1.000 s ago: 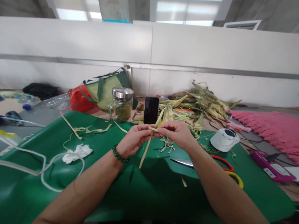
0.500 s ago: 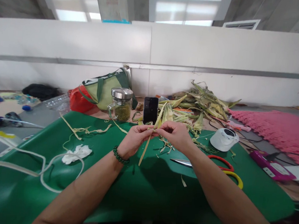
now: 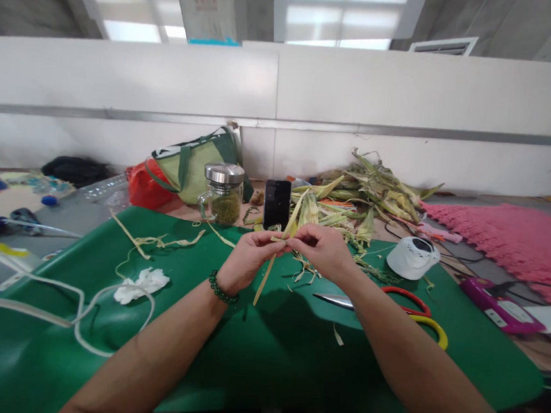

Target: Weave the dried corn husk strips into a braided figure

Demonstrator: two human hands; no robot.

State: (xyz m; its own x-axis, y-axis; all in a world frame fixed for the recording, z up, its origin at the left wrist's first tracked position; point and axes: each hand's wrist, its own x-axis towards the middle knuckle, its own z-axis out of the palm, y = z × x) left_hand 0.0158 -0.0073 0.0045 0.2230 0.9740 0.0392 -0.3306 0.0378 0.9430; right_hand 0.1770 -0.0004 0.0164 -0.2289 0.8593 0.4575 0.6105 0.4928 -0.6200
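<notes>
Both hands meet over the middle of the green mat [image 3: 242,371], pinching a pale corn husk strip [image 3: 265,279]. My left hand [image 3: 250,256], with a green bead bracelet above it on the wrist, grips the strip between thumb and fingers. Fingertips of my right hand [image 3: 323,252] press together on the same spot, touching those of the left. One end of the strip hangs down toward the mat; the other rises in front of the phone [image 3: 276,204]. The exact fold between the fingertips is too small to make out.
Scissors [image 3: 337,300] with red and yellow handles lie under my right forearm. Behind are a lidded glass jar [image 3: 223,195] and a heap of dry husks [image 3: 383,184]. A white cable [image 3: 53,316] and crumpled tissue [image 3: 140,286] lie left; a white roll [image 3: 410,258] sits right.
The hands stay almost in place, with only a slight shift of the fingertips. The strip's lower end has swung a little to the left.
</notes>
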